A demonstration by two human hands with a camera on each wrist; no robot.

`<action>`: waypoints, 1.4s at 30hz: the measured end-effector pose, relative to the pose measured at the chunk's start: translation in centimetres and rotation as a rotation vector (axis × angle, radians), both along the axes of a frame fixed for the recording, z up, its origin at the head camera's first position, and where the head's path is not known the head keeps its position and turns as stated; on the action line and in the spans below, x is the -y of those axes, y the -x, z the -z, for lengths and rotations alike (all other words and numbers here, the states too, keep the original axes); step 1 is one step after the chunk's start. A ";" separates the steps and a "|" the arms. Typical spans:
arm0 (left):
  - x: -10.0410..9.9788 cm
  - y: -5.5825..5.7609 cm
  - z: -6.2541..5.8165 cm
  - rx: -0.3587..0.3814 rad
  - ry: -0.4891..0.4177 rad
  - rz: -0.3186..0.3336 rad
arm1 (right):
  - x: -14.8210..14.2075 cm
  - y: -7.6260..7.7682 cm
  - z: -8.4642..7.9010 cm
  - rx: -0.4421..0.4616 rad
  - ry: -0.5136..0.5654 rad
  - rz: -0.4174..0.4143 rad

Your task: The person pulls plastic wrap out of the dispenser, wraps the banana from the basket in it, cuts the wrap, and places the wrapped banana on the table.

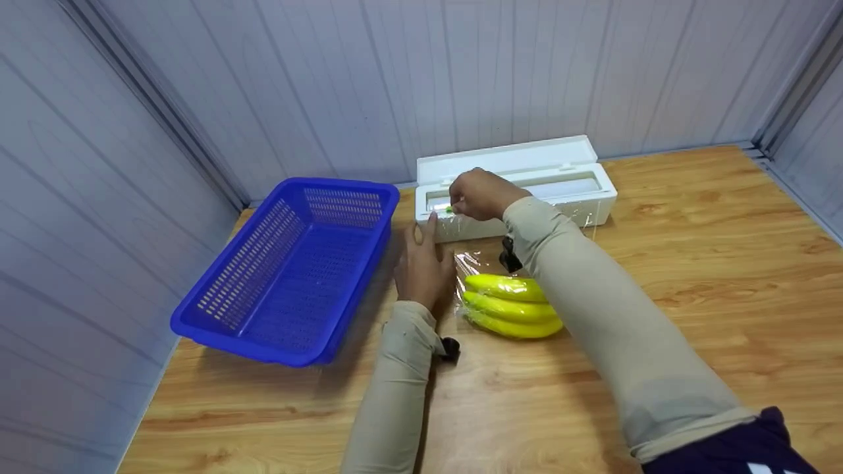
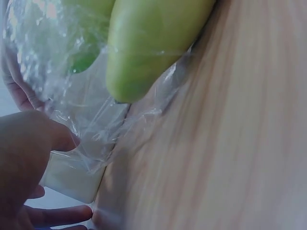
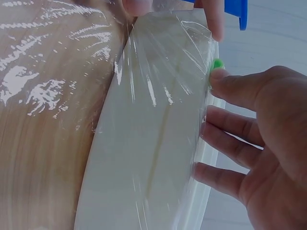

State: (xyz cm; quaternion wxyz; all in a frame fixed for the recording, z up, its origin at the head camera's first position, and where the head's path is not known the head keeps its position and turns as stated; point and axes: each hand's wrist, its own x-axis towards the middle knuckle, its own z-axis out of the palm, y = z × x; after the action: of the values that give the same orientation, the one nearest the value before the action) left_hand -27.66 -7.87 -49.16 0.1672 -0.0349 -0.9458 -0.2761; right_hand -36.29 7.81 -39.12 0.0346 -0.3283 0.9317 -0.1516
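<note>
A white plastic-wrap dispenser box (image 1: 461,230) stands at the back with its lid (image 1: 514,160) raised. My right hand (image 1: 484,194) is at the left part of its front edge, pinching a small green slider cutter (image 3: 217,64); the other fingers rest along the edge. Clear plastic wrap (image 3: 43,91) stretches from the box down over a bunch of yellow bananas (image 1: 510,306) on the table. My left hand (image 1: 423,270) is left of the bananas. Its extended index finger touches the box's left front corner, and its thumb (image 2: 64,138) lies against the wrap. The right forearm hides part of the bananas.
A blue perforated basket (image 1: 342,329) stands on the wooden table (image 1: 500,408) just left of the left hand. Panelled walls (image 1: 316,85) close in the back and the sides. Dark wrist cameras (image 1: 450,350) sit on both sleeves.
</note>
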 end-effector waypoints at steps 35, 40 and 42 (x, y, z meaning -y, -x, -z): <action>-1.0 0.0 0.0 -0.024 0.059 -0.017 | -0.8 0.1 -0.2 -0.058 -0.009 -0.074; -1.3 0.0 -0.2 -0.028 0.045 -0.019 | -1.2 0.2 -0.2 -0.057 -0.012 -0.082; -1.5 0.0 -0.3 -0.025 0.044 -0.011 | -1.5 0.1 -0.3 -0.057 -0.021 -0.075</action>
State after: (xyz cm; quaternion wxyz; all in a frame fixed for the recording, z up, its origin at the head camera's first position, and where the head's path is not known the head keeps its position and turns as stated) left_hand -27.70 -6.42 -48.89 0.1797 -0.0368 -0.9497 -0.2539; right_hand -36.43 9.28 -38.83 0.0173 -0.3666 0.9209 -0.1311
